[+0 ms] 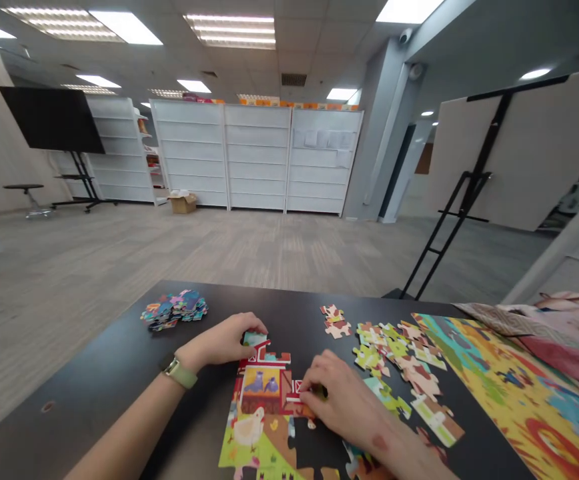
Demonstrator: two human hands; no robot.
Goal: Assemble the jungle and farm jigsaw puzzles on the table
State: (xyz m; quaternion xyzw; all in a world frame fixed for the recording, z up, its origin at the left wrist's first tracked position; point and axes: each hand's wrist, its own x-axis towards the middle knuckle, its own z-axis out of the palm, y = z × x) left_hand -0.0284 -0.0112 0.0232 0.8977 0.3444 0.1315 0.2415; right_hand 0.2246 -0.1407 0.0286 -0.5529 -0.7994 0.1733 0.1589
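A partly joined jigsaw puzzle (262,387) lies on the dark table, showing a red barn, a hen and green grass. My left hand (229,339) is at its top left corner, thumb and fingers closed about a puzzle piece with light blue and red on it (255,339). At the puzzle's right side, my right hand (337,390) pinches a red and white piece (296,387) against the joined part; its fingertips partly hide that piece. Loose pieces (394,347) lie spread to the right of my right hand, some under its forearm.
A pile of blue, multicoloured pieces (177,310) sits at the table's far left. Two or more brown and cream pieces (336,322) lie near the far edge. A colourful picture sheet (519,380) and a cloth (564,333) cover the right side. An easel (462,193) stands beyond.
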